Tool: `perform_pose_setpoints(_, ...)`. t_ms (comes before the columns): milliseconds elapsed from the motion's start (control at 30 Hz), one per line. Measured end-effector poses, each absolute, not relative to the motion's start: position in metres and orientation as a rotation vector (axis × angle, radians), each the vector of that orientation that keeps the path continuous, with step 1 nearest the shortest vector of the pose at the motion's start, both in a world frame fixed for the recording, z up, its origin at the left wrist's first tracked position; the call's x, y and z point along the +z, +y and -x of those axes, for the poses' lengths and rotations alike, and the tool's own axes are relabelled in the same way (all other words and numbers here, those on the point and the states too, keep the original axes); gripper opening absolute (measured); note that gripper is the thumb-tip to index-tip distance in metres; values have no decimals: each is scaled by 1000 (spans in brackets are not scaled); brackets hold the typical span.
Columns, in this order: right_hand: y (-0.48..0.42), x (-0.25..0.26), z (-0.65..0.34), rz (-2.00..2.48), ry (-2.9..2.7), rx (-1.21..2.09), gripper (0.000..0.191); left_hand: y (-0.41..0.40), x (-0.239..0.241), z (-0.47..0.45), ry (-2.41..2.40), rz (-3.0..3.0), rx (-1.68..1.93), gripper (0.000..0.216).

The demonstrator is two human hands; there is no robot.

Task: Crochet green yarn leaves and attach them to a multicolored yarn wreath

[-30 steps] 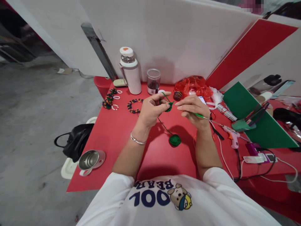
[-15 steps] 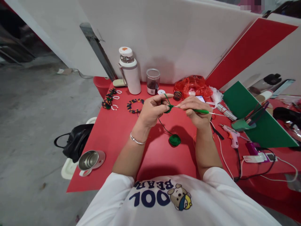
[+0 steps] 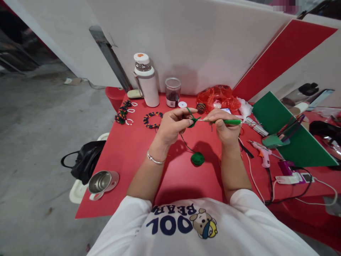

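Observation:
My left hand pinches a small piece of green crochet work, with a strand of green yarn raised over its forefinger. In my right hand is a crochet hook with a green handle, its fingers closed round it. The hook's metal shaft points left and its tip meets the crochet work. From the left hand a yarn strand runs down to a green yarn ball on the red table. A multicoloured crocheted ring lies just left of my left hand.
A white thermos, a clear jar and a red plastic bag stand along the back. A metal mug sits at the left edge. At the right are a pink glue gun, cables and a green board.
The crochet hook's handle has swung slightly, its rear end now pointing more level to the right. The left hand and the yarn ball have stayed almost in place.

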State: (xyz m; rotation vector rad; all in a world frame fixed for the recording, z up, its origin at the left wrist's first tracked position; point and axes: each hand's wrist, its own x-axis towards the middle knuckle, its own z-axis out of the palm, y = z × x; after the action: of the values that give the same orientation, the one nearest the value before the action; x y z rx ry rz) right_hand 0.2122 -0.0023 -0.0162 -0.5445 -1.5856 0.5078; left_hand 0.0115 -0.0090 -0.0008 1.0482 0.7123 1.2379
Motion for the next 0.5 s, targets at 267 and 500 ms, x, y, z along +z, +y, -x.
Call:
perform_pose_setpoints(267,-4,-14,-199,611,-1285,857,40,-10,0,-14,718,-1045,1247,27)
perform_pose_setpoints(500,3,-18,-196,692,-1060,1158,45,-10,-2,-18,723,-1050,1244,29)
